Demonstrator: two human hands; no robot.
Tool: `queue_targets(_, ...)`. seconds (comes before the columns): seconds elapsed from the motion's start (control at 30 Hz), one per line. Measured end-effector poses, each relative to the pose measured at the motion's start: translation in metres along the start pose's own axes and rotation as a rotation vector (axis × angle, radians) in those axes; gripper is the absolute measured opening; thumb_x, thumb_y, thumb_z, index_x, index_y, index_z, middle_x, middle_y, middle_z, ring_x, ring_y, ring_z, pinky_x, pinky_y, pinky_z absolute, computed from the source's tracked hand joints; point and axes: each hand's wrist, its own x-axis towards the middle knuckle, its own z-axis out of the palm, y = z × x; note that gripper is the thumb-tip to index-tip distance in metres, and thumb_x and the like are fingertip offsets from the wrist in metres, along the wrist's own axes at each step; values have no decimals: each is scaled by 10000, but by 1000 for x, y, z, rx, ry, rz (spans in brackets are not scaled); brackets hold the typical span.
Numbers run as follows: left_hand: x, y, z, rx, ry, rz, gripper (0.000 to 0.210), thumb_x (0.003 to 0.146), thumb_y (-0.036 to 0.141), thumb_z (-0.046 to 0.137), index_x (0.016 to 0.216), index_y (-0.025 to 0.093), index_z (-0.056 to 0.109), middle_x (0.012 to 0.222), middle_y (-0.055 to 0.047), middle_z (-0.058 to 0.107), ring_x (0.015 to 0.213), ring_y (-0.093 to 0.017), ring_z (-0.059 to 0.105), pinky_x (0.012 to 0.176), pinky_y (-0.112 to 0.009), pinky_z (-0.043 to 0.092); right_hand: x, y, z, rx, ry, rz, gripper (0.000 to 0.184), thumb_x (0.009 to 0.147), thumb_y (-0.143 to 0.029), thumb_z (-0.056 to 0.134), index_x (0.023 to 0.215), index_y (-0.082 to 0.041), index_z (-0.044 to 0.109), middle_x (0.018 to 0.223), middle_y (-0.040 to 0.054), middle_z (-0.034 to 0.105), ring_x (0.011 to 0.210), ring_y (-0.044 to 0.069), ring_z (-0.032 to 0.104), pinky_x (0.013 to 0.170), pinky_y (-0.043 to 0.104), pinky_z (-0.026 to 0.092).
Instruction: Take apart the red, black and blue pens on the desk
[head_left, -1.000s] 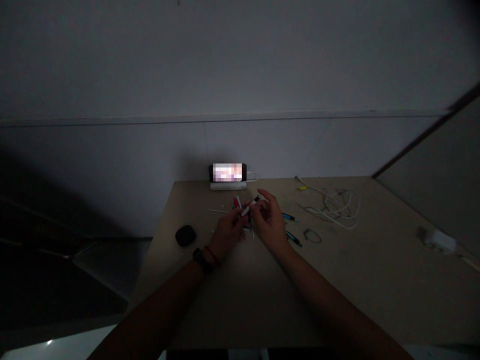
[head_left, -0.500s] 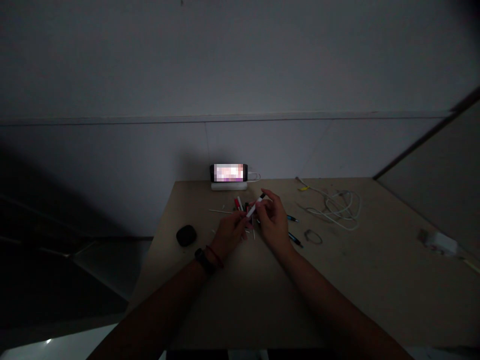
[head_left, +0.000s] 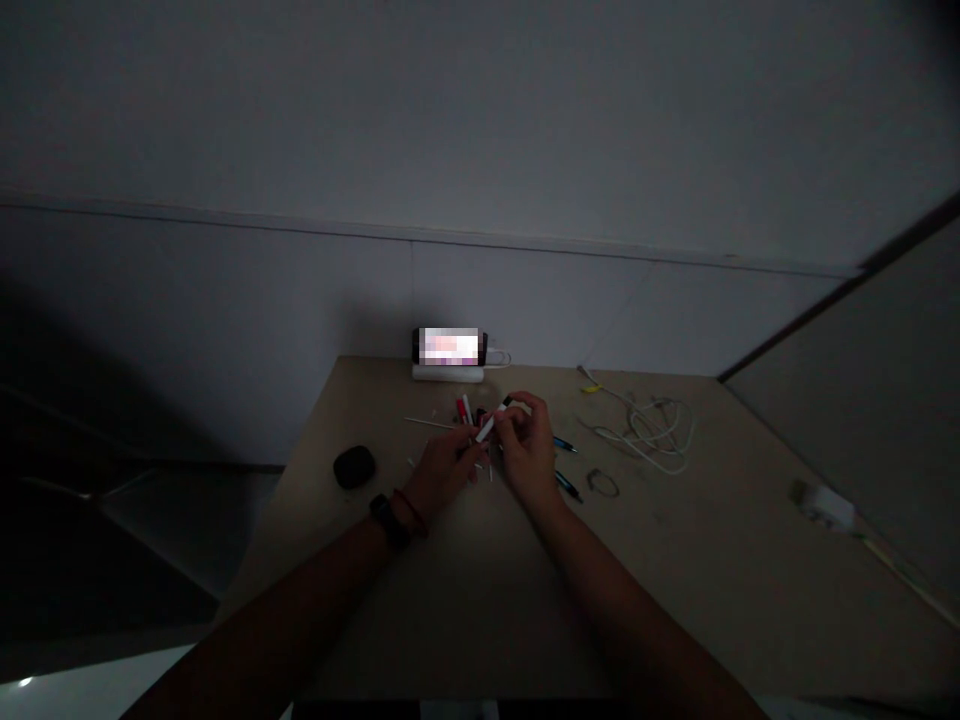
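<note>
Both hands meet above the middle of the table, around a white marker (head_left: 487,428) with a black end that tilts up to the right. My left hand (head_left: 448,464) pinches its lower end. My right hand (head_left: 529,455) is closed on the upper part, near the black end. Under and behind the hands lie a red-capped marker (head_left: 461,408) and several thin sticks, partly hidden by my fingers. Two blue-and-black pens, one of them a lower pen (head_left: 569,487), lie just right of my right hand.
A lit phone (head_left: 450,347) leans above a white block (head_left: 448,374) by the wall. To the left sits a rounded black case (head_left: 354,467). A tangled white cable (head_left: 649,430), a small loop (head_left: 603,484) and a white plug block (head_left: 826,507) are on the right.
The view has tilted and shifted, so the table's contents appear slightly further left. Both hands keep hold of the marker, with its tilt nearly the same.
</note>
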Motion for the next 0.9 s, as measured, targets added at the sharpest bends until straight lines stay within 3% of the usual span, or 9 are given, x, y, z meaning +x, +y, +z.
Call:
queue_targets(0.73, -1, 2, -1, 59, -48, 62, 272, 956, 359, 501, 821, 167, 638, 722, 6, 669, 521, -100, 565, 568, -226, 440, 4, 13, -10, -79, 53, 29, 362, 875, -411, 652, 1165, -251, 505, 740, -39, 634, 620, 161, 614, 572, 272, 486)
queue_targets(0.9, -3, 5, -1, 100, -51, 62, 292, 958, 370, 492, 806, 169, 638, 623, 15, 615, 545, -124, 569, 593, -242, 428, 3, 9, -8, -90, 50, 42, 357, 874, -420, 650, 1156, -246, 516, 743, -31, 644, 607, 157, 603, 549, 264, 467)
